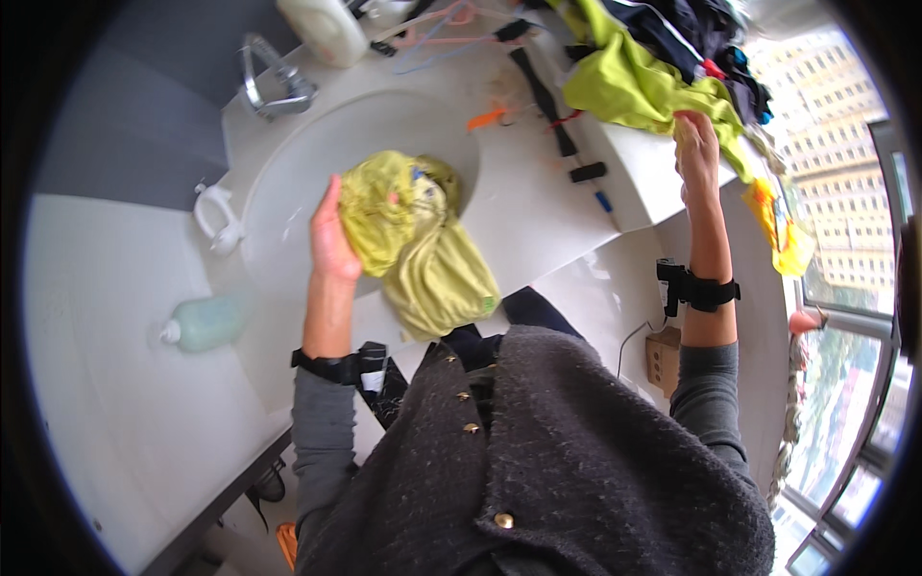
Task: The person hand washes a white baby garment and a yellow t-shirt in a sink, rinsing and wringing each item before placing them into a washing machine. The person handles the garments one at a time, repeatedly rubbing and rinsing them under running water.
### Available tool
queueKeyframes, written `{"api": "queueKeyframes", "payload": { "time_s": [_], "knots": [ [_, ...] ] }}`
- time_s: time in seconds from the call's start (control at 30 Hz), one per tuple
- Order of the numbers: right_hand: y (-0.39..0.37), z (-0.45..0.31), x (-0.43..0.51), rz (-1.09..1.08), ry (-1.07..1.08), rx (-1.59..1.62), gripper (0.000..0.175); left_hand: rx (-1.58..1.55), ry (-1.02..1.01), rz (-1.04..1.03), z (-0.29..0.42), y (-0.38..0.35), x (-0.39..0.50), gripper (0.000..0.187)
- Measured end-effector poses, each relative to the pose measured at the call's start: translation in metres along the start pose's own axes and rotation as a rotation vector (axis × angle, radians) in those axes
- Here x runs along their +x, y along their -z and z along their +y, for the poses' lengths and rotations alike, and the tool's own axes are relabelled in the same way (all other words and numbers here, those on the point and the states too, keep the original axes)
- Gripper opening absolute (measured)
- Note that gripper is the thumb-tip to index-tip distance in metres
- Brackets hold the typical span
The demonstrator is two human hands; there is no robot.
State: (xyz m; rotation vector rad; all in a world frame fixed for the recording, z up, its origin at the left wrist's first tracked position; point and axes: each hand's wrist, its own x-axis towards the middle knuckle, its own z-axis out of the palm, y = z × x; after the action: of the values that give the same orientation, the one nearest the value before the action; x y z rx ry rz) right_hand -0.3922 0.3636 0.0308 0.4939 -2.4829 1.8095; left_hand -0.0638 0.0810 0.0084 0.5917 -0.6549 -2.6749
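My left hand (335, 237) is at the left side of a crumpled yellow garment (443, 273), with the palm and thumb against it. The garment lies partly in the white washbasin (288, 209) and hangs over its front edge. Out to the right, my right hand (696, 147) is raised at the edge of a lime-green garment (619, 79) on the white ledge. Its fingers are together; whether they pinch the cloth cannot be told. Both forearms wear black straps.
A chrome tap (284, 93) and a large whitish jug (328, 32) stand behind the basin. Left are a white handled object (218, 219) and a pale green bottle (209, 324). Hangers (454, 29) and a black strap-like object (544, 101) lie on the counter, beside the raised ledge (634, 173).
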Motion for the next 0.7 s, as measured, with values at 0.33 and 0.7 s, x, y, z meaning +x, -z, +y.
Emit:
{"api": "queueKeyframes", "payload": {
  "time_s": [0.33, 0.7],
  "knots": [
    [0.04, 0.07, 0.024, 0.0, 0.004, -0.27, 0.029, 0.132, 0.081, 0.048, -0.004, -0.001, 0.024, 0.041],
    [-0.076, -0.068, -0.05, -0.655, 0.396, 0.227, 0.026, 0.571, 0.109, -0.12, 0.025, -0.015, 0.003, 0.054]
  ]
}}
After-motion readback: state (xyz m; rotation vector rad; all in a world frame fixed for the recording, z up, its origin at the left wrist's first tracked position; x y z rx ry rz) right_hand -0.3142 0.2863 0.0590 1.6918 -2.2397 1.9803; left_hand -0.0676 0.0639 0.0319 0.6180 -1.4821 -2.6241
